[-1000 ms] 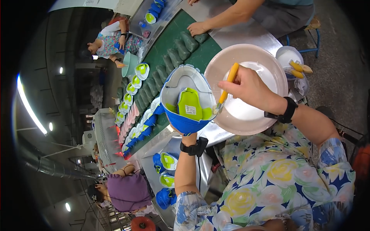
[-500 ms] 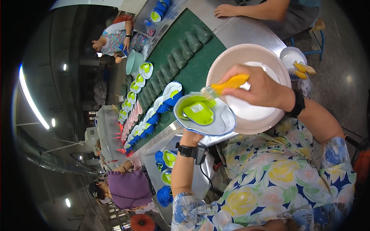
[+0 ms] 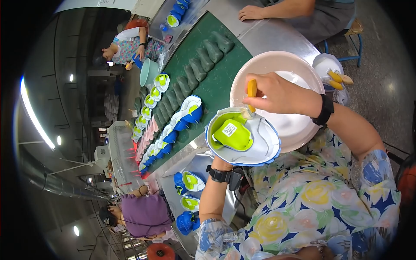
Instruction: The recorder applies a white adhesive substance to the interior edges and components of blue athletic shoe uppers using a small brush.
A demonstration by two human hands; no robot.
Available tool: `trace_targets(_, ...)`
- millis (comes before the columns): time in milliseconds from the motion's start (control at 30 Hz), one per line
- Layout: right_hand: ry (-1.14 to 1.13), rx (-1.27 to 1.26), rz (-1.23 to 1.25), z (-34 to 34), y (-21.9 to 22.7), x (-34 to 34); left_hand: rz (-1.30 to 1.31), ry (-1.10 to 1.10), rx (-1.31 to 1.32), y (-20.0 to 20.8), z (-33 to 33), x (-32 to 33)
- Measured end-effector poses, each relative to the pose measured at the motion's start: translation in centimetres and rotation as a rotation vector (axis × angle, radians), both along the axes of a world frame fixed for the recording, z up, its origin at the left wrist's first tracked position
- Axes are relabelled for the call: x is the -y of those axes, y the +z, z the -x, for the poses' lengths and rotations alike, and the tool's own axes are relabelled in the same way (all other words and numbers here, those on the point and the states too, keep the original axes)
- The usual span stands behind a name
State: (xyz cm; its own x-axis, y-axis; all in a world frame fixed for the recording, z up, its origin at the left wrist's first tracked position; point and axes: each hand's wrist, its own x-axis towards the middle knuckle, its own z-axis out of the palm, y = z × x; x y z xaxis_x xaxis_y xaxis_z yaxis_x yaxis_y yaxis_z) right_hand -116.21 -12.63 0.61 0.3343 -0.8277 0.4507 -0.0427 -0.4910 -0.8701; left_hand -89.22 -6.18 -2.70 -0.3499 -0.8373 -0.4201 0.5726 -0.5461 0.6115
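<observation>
My left hand (image 3: 222,164) carries a shoe upper (image 3: 260,138) from beneath, its fingers mostly hidden under it. The upper is turned with its white underside up and shows a lime-green lining with a small white label. In my right hand (image 3: 277,93) is a brush with a yellow handle (image 3: 251,88), gripped between thumb and fingers. Its pale bristles touch the rim of the upper beside the lining. Below and beyond that hand stands a wide pale-pink basin (image 3: 245,76) holding white liquid.
A green conveyor belt (image 3: 225,60) carries dark grey shoe-shaped pieces (image 3: 203,60) and rows of blue-and-white uppers (image 3: 190,110). More uppers (image 3: 193,181) lie on a metal shelf at the left. A small tub (image 3: 323,65) with yellow-handled brushes stands right of the basin. Co-workers sit nearby.
The upper has moved right and slightly down, tilting to show more of its inside. The brush handle has swung from slanted to nearly upright, its bristles now at the upper's rim.
</observation>
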Motion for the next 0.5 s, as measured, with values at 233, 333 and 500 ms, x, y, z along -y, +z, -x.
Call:
trace_targets(233, 0.082, -0.198, -0.182, 2.5, 0.9, -1.2, 0.282, 0.03, 0.265, 2.2, -1.7, 0.8)
trace_targets(333, -0.022, 0.029, 0.273, 1.1, 0.6, -1.4, 0.41, -0.006, 0.634, 2.9, -1.0, 1.0)
trace_targets(500, 0.073, -0.137, 0.601, 0.7, -0.4, -2.3, 0.405, 0.054, 0.434, 3.4, -0.9, 0.7)
